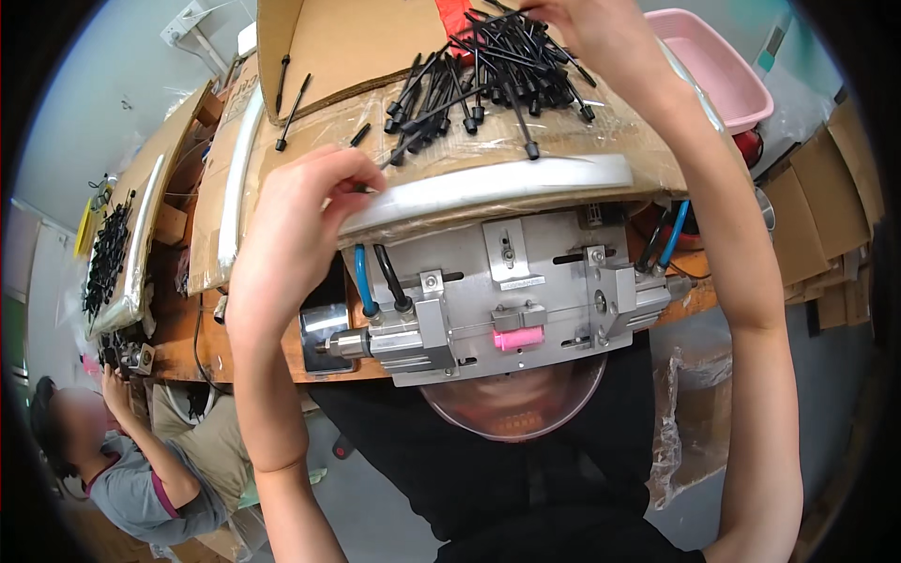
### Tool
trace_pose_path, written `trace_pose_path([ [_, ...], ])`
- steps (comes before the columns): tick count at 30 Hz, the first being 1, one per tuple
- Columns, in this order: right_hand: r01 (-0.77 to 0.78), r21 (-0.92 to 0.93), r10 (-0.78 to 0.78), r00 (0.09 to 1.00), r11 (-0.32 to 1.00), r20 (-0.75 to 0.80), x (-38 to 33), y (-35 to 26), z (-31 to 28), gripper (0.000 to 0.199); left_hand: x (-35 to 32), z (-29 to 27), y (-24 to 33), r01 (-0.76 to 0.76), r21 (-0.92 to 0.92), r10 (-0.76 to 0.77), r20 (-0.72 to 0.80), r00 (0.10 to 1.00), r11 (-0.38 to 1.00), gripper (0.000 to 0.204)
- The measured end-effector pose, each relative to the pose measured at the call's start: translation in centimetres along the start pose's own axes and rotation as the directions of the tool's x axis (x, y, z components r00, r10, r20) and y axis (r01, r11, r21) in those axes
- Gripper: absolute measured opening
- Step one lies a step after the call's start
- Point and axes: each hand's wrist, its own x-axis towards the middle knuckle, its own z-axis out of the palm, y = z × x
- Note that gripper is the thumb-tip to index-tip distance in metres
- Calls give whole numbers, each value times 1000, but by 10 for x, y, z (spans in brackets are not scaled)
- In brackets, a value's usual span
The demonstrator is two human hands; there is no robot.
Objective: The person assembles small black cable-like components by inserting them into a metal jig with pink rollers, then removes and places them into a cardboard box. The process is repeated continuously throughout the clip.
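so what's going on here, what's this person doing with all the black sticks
A person has both hands over a sheet of cardboard where black sticks lie in a loose pile. The right hand is at the pile's far edge, the left hand by the white strip along the near edge; their exact grip is hard to tell. Nearer the person sits a metal machine with a pink piece on it. Another person sits off to the left.
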Motion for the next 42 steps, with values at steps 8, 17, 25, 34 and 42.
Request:
trace_pose_path([
  [8,-390,345,412,911,854,8,-22,-18,-60,18,-57,43,66,-17,114,53,-320,946,993,57],
  [17,-482,875,646,681,39,346,-128,-47,-122,29,-132,167,112,30,265,-7,-87,996,964,63],
  [25,-512,811,689,697,283,199,-151,-129,-134,17,-124,163,113,76,174,-75,-11,997,982,72],
  [34,-566,464,441,823,681,357,-210,-216,-95,61,-30,80,56,2,282,116,-402,908,959,37],
  [42,-545,455,360,827,704,432,-205,-227,-77,65,37,41,3,87,66,-69,-240,968,994,22],
])
